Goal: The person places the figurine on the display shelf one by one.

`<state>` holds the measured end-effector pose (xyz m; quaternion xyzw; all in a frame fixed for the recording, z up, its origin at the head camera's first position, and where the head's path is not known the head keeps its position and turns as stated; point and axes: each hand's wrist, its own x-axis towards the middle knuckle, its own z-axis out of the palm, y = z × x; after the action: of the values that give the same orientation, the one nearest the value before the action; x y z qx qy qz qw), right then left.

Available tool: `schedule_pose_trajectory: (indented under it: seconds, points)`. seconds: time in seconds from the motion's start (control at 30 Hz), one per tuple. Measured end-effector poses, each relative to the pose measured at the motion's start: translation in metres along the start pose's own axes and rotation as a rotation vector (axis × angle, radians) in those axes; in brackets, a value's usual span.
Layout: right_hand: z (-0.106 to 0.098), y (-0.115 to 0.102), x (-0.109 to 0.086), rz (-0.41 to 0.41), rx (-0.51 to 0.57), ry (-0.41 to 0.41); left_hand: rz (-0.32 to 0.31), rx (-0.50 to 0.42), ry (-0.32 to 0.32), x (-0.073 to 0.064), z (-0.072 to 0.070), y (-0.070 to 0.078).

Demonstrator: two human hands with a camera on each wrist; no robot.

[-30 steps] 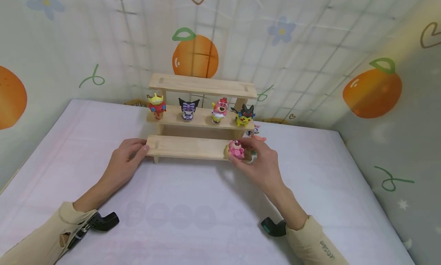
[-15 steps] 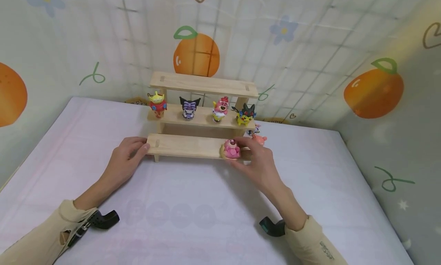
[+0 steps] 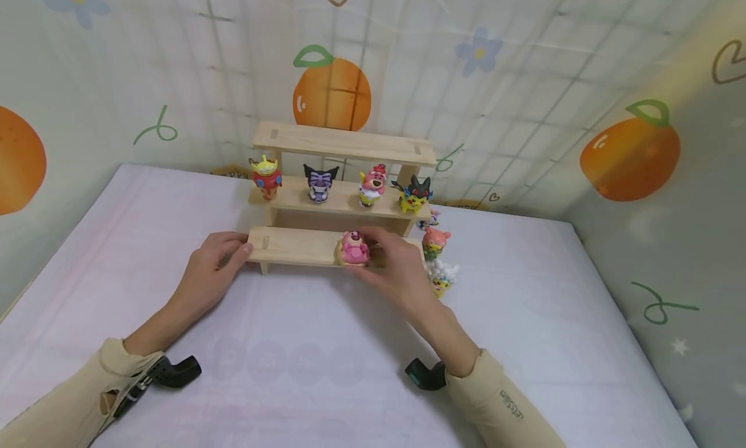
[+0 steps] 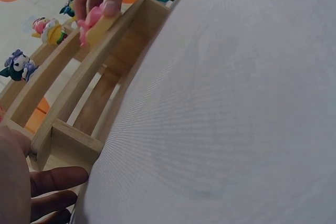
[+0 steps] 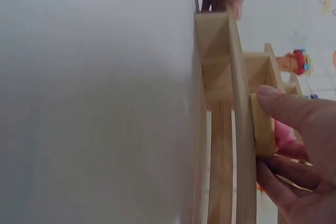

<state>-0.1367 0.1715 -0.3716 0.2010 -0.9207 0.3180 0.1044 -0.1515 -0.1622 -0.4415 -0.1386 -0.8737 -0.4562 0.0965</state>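
Note:
My right hand [image 3: 396, 267] holds a pink bear figurine [image 3: 353, 248] with a yellow base between thumb and fingers. In the right wrist view the yellow base [image 5: 262, 127] sits against the bottom step of a wooden display shelf [image 3: 297, 246]. At the shelf's left end, my left hand [image 3: 212, 267] grips the bottom step, its thumb on top. On the middle step stand a red-and-yellow figurine [image 3: 266, 177], a black-eared purple one [image 3: 320, 183], a pink bear in yellow and white [image 3: 372, 185], and a yellow figurine with a black hood [image 3: 414, 194].
Right of the shelf, a pink-orange figurine [image 3: 436, 242], a white-topped yellow one [image 3: 443, 276] and a small partly hidden one [image 3: 430, 219] stand on the white-covered table [image 3: 280, 364]. Behind hangs a curtain [image 3: 408, 66] printed with oranges.
My right hand has slid the pink bear figurine leftward along the bottom step, from its right end toward the middle. Figurines on the right have come into fuller view. My left hand stays put.

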Motion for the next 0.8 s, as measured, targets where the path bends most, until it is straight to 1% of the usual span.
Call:
schedule_pose_trajectory:
  seconds: [0.1, 0.37, 0.5, 0.8]
  points:
    - [0.009, -0.007, 0.006, -0.016, -0.017, -0.003, 0.000, 0.001, -0.002, 0.000, 0.000, 0.000]
    - [0.030, -0.023, 0.019, -0.053, -0.009, -0.013, -0.004, -0.008, -0.006, -0.001, -0.001, 0.000]
    - [0.039, -0.029, 0.027, -0.096, 0.004, -0.002, -0.002, -0.005, -0.004, -0.001, -0.002, 0.001]
    - [0.056, -0.042, 0.042, -0.169, -0.021, 0.001, -0.016, -0.015, -0.011, -0.001, -0.002, 0.001]
